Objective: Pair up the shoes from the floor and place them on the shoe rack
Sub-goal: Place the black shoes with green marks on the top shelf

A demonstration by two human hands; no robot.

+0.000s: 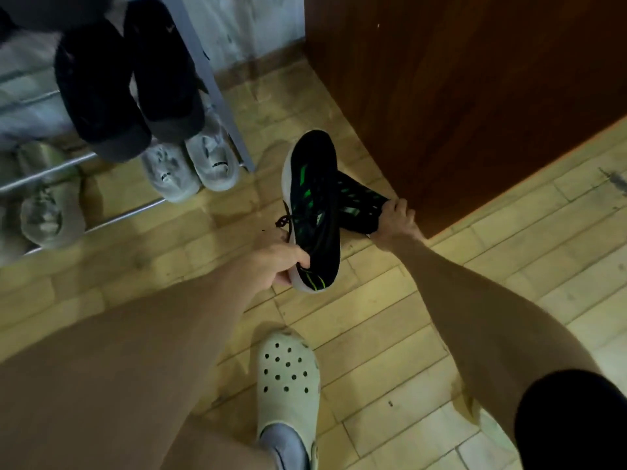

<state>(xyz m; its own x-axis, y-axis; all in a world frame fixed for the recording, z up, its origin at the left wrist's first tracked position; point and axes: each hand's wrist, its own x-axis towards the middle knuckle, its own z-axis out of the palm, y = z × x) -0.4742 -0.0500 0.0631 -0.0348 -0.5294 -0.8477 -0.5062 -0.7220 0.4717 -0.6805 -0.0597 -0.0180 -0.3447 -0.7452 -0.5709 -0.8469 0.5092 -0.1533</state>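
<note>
My left hand point(280, 264) grips the heel of a black sneaker with green stripes and a white sole point(314, 205), held above the floor with its toe pointing away. Its mate, a second black and green sneaker point(359, 201), lies partly under the first, and my right hand point(395, 222) is closed on its heel end by the wooden door. The metal shoe rack point(51, 171) stands at the left. It holds a pair of black shoes point(129, 79) on an upper bar and a pair of grey sneakers point(190, 164) lower down.
A brown wooden door point(475, 89) fills the upper right, close to my right hand. Another grey shoe point(47, 212) sits low on the rack at the far left. My foot in a pale clog point(288, 378) stands on the tiled floor below the sneakers.
</note>
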